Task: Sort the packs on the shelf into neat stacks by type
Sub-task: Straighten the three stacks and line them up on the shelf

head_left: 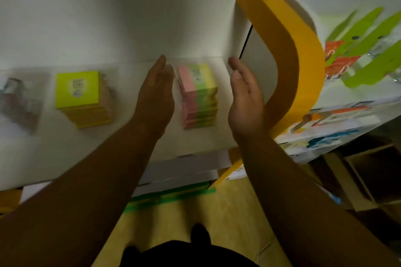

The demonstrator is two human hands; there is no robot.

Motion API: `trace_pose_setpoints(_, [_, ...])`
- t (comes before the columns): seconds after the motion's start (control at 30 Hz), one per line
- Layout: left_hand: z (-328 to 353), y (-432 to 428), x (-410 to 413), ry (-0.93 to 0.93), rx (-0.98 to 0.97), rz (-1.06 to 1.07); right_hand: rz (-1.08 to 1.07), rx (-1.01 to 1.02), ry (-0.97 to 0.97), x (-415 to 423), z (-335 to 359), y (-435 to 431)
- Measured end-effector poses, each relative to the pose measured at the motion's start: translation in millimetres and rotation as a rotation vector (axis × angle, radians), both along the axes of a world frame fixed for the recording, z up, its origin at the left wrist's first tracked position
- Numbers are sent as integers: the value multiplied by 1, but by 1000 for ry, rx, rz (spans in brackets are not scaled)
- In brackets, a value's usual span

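— What's over the white shelf (86,147)?
— The left hand (155,95) and right hand (245,102), palms facing, fingers straight, holding nothing.
— And the packs?
— The pink-green-yellow stack (198,95) stands between the fingers, nearer the left ones; contact is too blurred to tell. The yellow stack (80,93) sits well left of the left fingers.

Bare left forearm (86,180) rises from seven o'clock, bare right forearm (293,191) from five; left hand (157,93) and right hand (245,102) stand on edge, palms facing, fingers straight toward twelve o'clock.
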State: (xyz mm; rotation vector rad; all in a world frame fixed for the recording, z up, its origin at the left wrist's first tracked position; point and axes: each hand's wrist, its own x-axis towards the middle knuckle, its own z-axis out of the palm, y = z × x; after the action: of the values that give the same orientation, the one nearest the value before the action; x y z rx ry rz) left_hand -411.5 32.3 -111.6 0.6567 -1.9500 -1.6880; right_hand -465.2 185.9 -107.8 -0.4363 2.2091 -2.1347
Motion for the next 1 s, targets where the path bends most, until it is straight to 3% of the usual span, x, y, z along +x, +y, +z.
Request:
trace_pose_setpoints(0.17, [-11, 12, -3, -77, 94, 52, -19, 3, -118, -24, -13, -5])
trace_pose_setpoints(0.3, [-18, 9, -3, -167, 116, 11, 24, -23, -351, -39, -32, -16])
trace_pose_setpoints(0.5, [-36, 26, -12, -118, 571, 21, 81, -169, -556, -37, -53, -30])
trace_pose_setpoints(0.8, [-48, 13, -7, -100, 391, -49, 140, -128, -514, -26, -59, -57])
trace_pose_setpoints(1.0, [-47, -18, -3, -90, 421, 43, 164, -76, -470, -15, -53, -89])
